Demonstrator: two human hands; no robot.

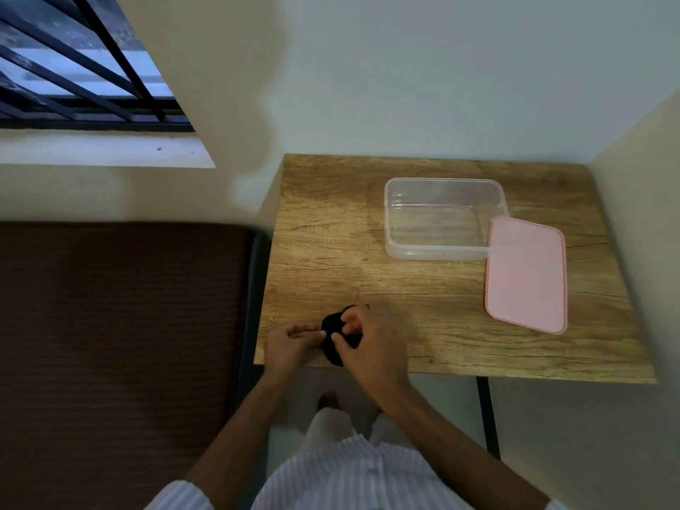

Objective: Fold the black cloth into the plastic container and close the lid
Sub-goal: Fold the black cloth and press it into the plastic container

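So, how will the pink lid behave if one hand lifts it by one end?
The pink lid looks thin and flat, so probably light and slightly bendy. It leans on the container rim, so it may slide off.

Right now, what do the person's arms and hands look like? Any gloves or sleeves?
No gloves: the left hand and right hand are bare, with no rings or watch showing. The forearms are bare too. Sleeves of a white shirt with thin blue stripes end near the elbows.
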